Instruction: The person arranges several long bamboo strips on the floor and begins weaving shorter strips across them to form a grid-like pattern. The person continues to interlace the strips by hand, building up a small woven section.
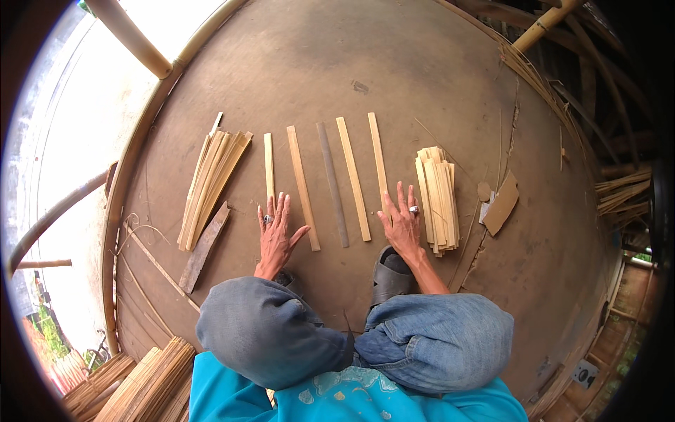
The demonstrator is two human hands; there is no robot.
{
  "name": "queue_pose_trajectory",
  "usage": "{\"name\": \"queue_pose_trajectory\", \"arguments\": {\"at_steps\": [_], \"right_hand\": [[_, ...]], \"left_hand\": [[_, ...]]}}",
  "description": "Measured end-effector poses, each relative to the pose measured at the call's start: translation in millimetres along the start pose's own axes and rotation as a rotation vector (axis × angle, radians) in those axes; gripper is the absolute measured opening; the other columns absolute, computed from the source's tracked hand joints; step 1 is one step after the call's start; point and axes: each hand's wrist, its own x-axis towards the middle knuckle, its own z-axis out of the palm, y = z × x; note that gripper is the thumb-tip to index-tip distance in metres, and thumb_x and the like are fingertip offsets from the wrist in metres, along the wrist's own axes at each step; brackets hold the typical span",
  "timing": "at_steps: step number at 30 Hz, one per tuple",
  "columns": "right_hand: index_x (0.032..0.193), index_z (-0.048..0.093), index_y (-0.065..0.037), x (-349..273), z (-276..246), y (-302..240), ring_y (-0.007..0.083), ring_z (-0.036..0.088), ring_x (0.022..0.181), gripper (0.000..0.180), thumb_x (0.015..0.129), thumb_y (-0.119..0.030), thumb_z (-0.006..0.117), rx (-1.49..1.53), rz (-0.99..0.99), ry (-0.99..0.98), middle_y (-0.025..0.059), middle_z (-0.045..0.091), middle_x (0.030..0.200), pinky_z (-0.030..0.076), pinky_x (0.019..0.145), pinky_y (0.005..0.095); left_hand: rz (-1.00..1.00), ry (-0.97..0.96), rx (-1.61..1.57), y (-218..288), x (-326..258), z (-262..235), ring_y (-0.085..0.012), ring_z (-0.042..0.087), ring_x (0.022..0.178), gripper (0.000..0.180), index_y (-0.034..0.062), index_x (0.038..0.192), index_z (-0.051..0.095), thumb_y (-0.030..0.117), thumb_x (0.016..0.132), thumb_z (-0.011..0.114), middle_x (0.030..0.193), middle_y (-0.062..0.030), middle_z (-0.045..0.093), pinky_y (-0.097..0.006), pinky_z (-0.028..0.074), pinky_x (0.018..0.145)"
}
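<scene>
Several thin bamboo slats lie side by side in a row on the brown floor, among them a tan slat (302, 186), a dark grey slat (332, 184) and a pale slat (353, 179). My left hand (275, 238) rests palm down, fingers stretched and thumb apart, over the near end of the leftmost slat (268, 163). At the other end of the row my right hand (402, 228) lies flat with fingers extended over the near end of the rightmost slat (377, 151). Neither hand grips anything.
A stack of slats (214, 183) is left of the row, beside a dark wooden piece (205, 246). Another stack (437, 200) sits to the right, near a cardboard scrap (502, 204). My sandalled foot (391, 278) is close behind the row. Bundled strips (151, 380) lie lower left.
</scene>
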Motion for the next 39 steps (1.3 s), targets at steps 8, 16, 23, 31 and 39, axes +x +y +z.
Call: {"name": "queue_pose_trajectory", "arguments": {"at_steps": [8,16,23,31,39], "right_hand": [[0.153,0.059,-0.016,3.3,3.2,-31.9,0.0497,0.015,0.16,0.053,0.103,-0.033,0.065,0.084,-0.135,0.0,0.0226,0.016,0.176,0.027,0.126,0.0601],[0.151,0.061,-0.019,5.0,12.4,-57.9,0.0478,0.013,0.162,0.051,0.103,-0.036,0.065,0.063,-0.171,-0.059,0.0207,0.016,0.177,0.025,0.126,0.0593],[0.153,0.06,-0.023,10.2,22.0,-79.2,0.0452,0.012,0.163,0.052,0.103,-0.036,0.067,0.015,-0.269,-0.139,0.0207,0.017,0.177,0.024,0.127,0.0567],[0.151,0.061,-0.024,15.9,31.7,-105.6,0.042,0.011,0.163,0.05,0.103,-0.037,0.066,0.142,-0.384,-0.145,0.0167,0.016,0.178,0.02,0.129,0.0559],[0.147,0.064,-0.025,15.4,47.0,-125.7,0.0405,0.011,0.164,0.048,0.101,-0.038,0.067,0.092,-0.442,-0.213,0.0134,0.018,0.178,0.02,0.129,0.0575]], "left_hand": [[-0.18,0.05,-0.077,-11.5,-58.6,5.2,-0.0324,0.011,0.165,0.074,0.0072,0.168,0.028,0.043,0.109,0.055,0.176,-0.0131,0.025,-0.053,0.002,0.133],[-0.189,0.067,-0.103,-3.0,-88.2,10.3,-0.0315,0.017,0.164,0.06,0.0063,0.166,0.033,0.03,0.113,0.046,0.173,-0.0145,0.031,-0.052,0.006,0.133],[-0.205,0.119,-0.192,-4.6,-87.2,9.9,-0.0305,0.02,0.164,0.055,0.004,0.164,0.037,0.029,0.115,0.037,0.172,-0.0159,0.033,-0.051,0.007,0.133],[-0.201,0.171,-0.268,-4.4,-89.4,5.0,-0.0315,0.025,0.162,0.053,0.0031,0.161,0.041,0.028,0.115,0.036,0.171,-0.0176,0.034,-0.05,0.009,0.133],[-0.265,0.285,-0.386,-7.0,-90.5,8.4,-0.037,0.028,0.16,0.044,0.0025,0.153,0.047,0.02,0.114,0.039,0.17,-0.0212,0.035,-0.053,0.011,0.132]]}}
